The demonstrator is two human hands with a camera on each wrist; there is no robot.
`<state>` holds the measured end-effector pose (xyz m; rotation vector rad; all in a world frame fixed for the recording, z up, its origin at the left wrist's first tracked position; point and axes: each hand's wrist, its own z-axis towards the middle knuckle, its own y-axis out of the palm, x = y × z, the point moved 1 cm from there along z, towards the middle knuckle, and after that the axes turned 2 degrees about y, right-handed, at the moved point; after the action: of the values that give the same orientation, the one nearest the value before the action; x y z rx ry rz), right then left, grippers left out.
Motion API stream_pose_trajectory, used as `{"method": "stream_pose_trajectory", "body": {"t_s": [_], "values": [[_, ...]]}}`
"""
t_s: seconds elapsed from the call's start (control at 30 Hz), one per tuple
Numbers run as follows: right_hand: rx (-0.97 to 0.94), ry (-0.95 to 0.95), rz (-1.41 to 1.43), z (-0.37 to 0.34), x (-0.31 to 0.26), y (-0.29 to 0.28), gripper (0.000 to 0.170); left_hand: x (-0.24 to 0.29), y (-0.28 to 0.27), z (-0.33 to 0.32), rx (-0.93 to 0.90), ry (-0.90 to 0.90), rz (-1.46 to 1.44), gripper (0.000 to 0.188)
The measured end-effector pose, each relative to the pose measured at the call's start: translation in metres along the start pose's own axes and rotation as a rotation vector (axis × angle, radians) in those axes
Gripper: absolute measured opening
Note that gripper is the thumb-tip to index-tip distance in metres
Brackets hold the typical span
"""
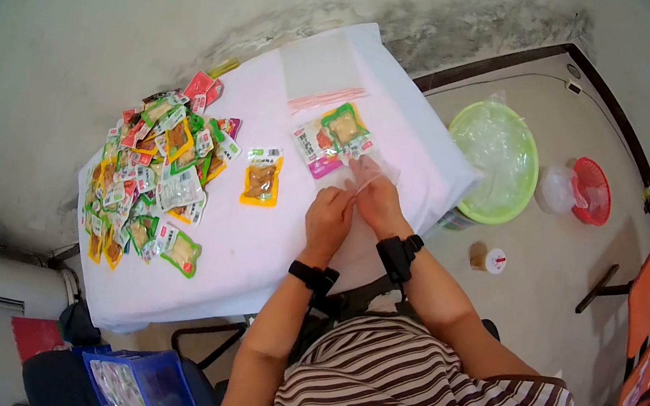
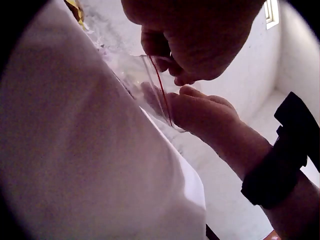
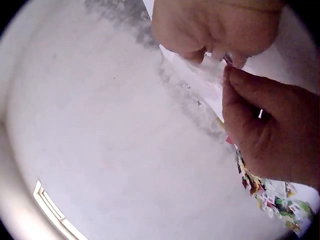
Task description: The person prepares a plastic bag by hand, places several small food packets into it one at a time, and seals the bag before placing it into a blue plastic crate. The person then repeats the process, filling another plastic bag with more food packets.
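Observation:
In the head view my left hand (image 1: 328, 222) and right hand (image 1: 381, 199) meet at the table's near right side, over a clear zip bag (image 1: 388, 170). My left hand pinches the bag's mouth between thumb and finger, beside the red zip line (image 2: 159, 82). The right hand's extended fingers (image 2: 152, 96) show through the plastic, inside the mouth. Just beyond the hands lie a green-edged food packet (image 1: 345, 124) and a purple-edged packet (image 1: 318, 153). A yellow-edged packet (image 1: 262, 177) lies by itself to their left.
A heap of food packets (image 1: 167, 152) covers the left of the white-clothed table (image 1: 241, 249). Flat zip bags (image 1: 323, 67) lie at the far edge. On the floor to the right stand a green tub (image 1: 531, 176) holding clear plastic, a red basket (image 1: 592, 210) and a lidded cup (image 1: 494, 260).

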<state>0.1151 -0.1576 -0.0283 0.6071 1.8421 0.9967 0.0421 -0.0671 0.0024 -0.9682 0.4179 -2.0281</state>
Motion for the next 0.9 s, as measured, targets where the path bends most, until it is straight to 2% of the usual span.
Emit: {"method": "stream_pose_trajectory", "body": {"t_s": [0.13,0.27,0.33,0.4,0.43,0.47,0.53,0.57,0.67,0.73,0.77,0.8,0.83,0.87,0.9], "values": [[-0.047,-0.032,-0.021,0.001,0.002,0.008,0.060,0.003,-0.002,0.005,0.012,0.011,-0.006,0.009],[-0.048,-0.052,0.052,0.013,0.010,0.004,0.058,0.002,-0.004,0.006,0.011,0.029,-0.006,0.012],[-0.122,-0.073,0.163,0.021,0.014,-0.005,0.055,0.001,-0.003,0.006,-0.002,0.017,-0.003,0.014],[0.137,-0.059,-0.048,0.010,0.004,0.014,0.045,-0.002,-0.002,0.003,-0.040,0.003,-0.008,0.016],[-0.081,-0.223,-0.271,0.025,0.014,-0.015,0.042,-0.006,0.000,0.001,-0.045,0.016,-0.008,0.017],[0.025,-0.076,0.053,0.017,0.008,0.000,0.042,-0.006,-0.004,0.000,-0.033,0.083,-0.024,0.016],[-0.026,-0.014,0.151,0.023,0.007,-0.007,0.045,-0.013,0.003,-0.008,0.032,0.103,-0.055,0.015],[-0.013,-0.021,0.157,0.019,0.004,-0.006,0.047,-0.010,-0.003,-0.010,-0.044,0.067,-0.004,0.015],[-0.065,0.025,0.071,-0.005,-0.003,-0.010,0.051,-0.008,-0.035,-0.022,-0.101,-0.022,0.001,0.018],[-0.118,0.062,0.066,-0.020,-0.007,-0.022,0.051,-0.025,-0.069,-0.040,0.101,-0.061,0.146,0.022],[-0.163,0.087,0.064,-0.029,-0.008,-0.027,0.050,-0.056,-0.075,-0.064,0.195,-0.112,0.205,0.025],[-0.137,0.096,0.018,-0.040,-0.011,-0.030,0.049,-0.066,-0.101,-0.072,0.207,-0.194,0.307,0.027],[-0.137,0.100,0.020,-0.050,-0.012,-0.032,0.049,-0.082,-0.124,-0.088,0.232,-0.201,0.376,0.034],[-0.170,0.129,0.018,-0.060,-0.014,-0.033,0.047,-0.080,-0.146,-0.096,0.286,-0.298,0.531,0.041],[-0.204,0.155,0.016,-0.067,-0.015,-0.035,0.046,-0.092,-0.164,-0.110,0.219,-0.447,0.690,0.049]]}}
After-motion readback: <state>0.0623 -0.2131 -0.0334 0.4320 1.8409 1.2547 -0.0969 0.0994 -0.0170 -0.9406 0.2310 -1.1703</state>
